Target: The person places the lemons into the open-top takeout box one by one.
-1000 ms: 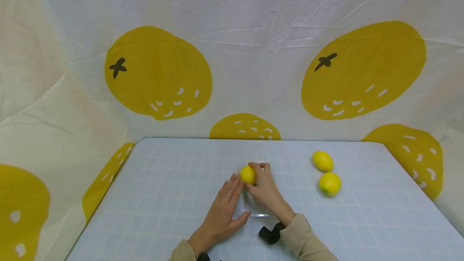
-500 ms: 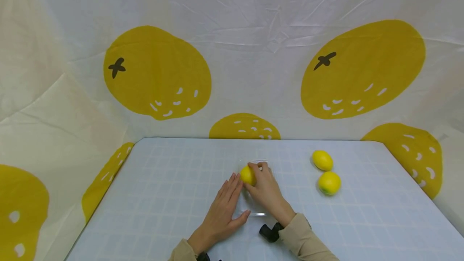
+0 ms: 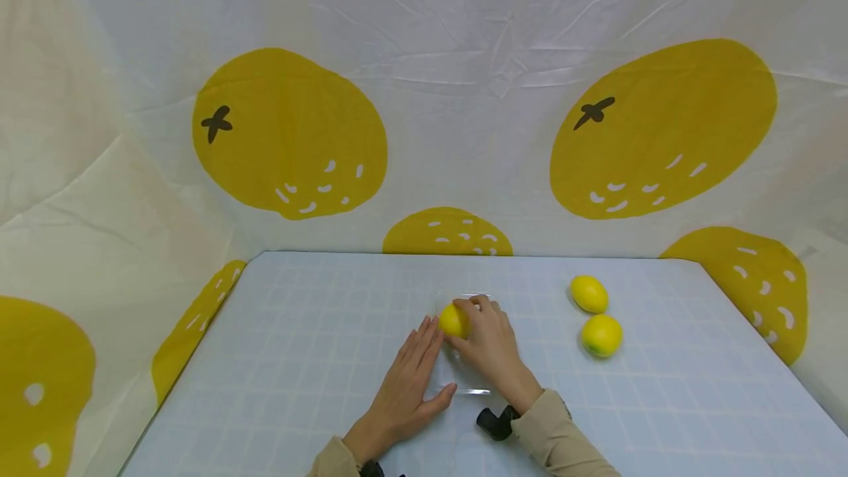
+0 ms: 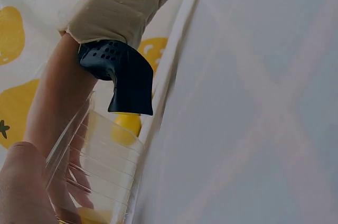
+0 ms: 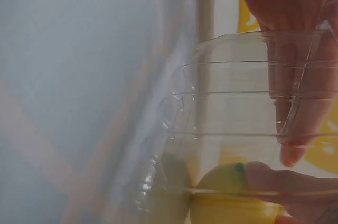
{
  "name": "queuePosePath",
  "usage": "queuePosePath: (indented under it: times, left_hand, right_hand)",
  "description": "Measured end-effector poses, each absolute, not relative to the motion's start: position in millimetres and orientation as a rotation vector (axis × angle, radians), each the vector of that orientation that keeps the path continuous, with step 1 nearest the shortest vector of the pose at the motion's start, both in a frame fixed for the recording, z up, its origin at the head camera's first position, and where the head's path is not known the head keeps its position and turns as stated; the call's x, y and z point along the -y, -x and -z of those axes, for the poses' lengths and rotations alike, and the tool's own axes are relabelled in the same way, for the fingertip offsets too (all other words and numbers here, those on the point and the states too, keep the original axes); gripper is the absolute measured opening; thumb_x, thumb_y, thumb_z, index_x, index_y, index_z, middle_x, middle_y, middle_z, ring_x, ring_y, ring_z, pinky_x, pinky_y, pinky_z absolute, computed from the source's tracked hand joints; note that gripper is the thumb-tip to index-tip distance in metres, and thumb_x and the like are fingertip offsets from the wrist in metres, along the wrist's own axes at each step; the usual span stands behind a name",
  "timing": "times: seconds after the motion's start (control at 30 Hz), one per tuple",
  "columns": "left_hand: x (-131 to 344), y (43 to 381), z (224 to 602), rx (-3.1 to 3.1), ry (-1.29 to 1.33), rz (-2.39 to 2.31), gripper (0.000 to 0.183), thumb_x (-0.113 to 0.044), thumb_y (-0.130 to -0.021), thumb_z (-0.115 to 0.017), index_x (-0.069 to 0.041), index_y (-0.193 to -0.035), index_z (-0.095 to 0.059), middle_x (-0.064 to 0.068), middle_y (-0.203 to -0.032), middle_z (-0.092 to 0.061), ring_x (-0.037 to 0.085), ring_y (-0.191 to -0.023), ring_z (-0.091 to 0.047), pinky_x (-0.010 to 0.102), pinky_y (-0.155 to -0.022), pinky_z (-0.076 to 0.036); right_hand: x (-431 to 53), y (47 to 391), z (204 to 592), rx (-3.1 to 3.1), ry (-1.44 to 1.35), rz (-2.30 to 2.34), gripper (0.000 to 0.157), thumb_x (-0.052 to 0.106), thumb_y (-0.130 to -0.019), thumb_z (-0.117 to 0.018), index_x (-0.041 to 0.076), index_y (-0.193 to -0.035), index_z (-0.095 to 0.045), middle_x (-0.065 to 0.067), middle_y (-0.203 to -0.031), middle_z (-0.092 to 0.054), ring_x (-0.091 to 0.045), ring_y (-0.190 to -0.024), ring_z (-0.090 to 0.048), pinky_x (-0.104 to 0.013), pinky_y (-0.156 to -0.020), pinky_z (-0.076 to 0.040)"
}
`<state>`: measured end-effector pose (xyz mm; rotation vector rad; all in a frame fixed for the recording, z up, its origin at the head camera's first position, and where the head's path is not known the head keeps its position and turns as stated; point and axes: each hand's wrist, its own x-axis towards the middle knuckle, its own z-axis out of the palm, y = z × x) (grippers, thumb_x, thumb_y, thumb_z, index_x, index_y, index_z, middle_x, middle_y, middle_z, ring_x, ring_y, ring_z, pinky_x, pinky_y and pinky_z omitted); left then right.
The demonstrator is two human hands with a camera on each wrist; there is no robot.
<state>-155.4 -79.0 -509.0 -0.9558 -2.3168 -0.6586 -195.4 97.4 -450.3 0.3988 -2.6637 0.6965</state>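
A clear plastic container point(image 3: 473, 391) sits mid-table, its ribbed wall point(image 5: 237, 81) filling much of the right wrist view. Inside its far left part is a yellow lemon point(image 3: 453, 321), pinched between the thumb and fingers of my right hand point(image 3: 492, 348). A green tip shows on the lemon point(image 5: 222, 187) in the right wrist view. My left hand point(image 3: 412, 381) lies along the container's left side, fingers straight and together, thumb spread toward the near edge. Through the clear wall point(image 4: 108, 150), the left wrist view shows the right hand's fingers.
Two more lemons, one farther back point(image 3: 589, 294) and one nearer point(image 3: 601, 336), rest close together on the right of the checked tablecloth point(image 3: 298, 359). A fruit-printed cloth point(image 3: 464, 138) hangs behind the table. Black wrist cameras, one of them point(image 3: 497, 423) near the container, are on both wrists.
Almost nothing differs. The right hand has rolled very slightly while still holding the lemon in the same spot; the left hand stays against the container.
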Motion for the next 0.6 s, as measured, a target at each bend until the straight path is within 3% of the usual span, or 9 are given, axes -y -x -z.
queuePosePath:
  times: [0.6]
  left_hand:
    - [79.3, 155.2, 508.5, 2.322, 0.954, 0.638, 0.073, -0.05, -0.1, -0.045, 0.007, -0.146, -0.041, 0.016, -0.16, -0.027, 0.036, -0.145, -0.03, 0.056, -0.111, -0.034]
  right_hand:
    - [-134.0, 193.1, 424.1, 2.645, -0.458, -1.005, 0.048, 0.021, -0.084, -0.08, 0.005, -0.126, -0.064, -0.016, -0.127, -0.059, -0.036, -0.115, -0.056, -0.055, -0.098, -0.048]
